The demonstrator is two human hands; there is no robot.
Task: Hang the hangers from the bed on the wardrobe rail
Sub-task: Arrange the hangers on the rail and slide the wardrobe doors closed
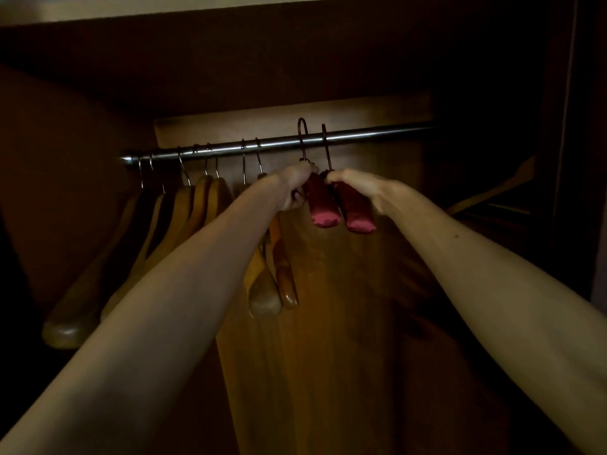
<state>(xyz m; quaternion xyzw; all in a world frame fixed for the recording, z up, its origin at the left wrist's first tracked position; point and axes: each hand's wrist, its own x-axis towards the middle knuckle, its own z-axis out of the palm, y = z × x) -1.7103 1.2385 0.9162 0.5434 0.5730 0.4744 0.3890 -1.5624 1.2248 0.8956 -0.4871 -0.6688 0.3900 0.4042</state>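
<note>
Two padded pink hangers hang by dark hooks on the metal wardrobe rail (361, 133), side by side near its middle. My left hand (294, 188) grips the top of the left pink hanger (323, 205). My right hand (364, 188) grips the top of the right pink hanger (356, 208). The left hook sits higher over the rail than the right one. Both arms reach forward into the dark wardrobe.
Several wooden hangers (184, 221) hang on the rail's left half, two of them (272, 284) right beside my left forearm. The wooden back panel (345, 323) is behind. Another wooden hanger (492, 192) shows dimly at the right. The wardrobe's right side wall (574, 159) is close.
</note>
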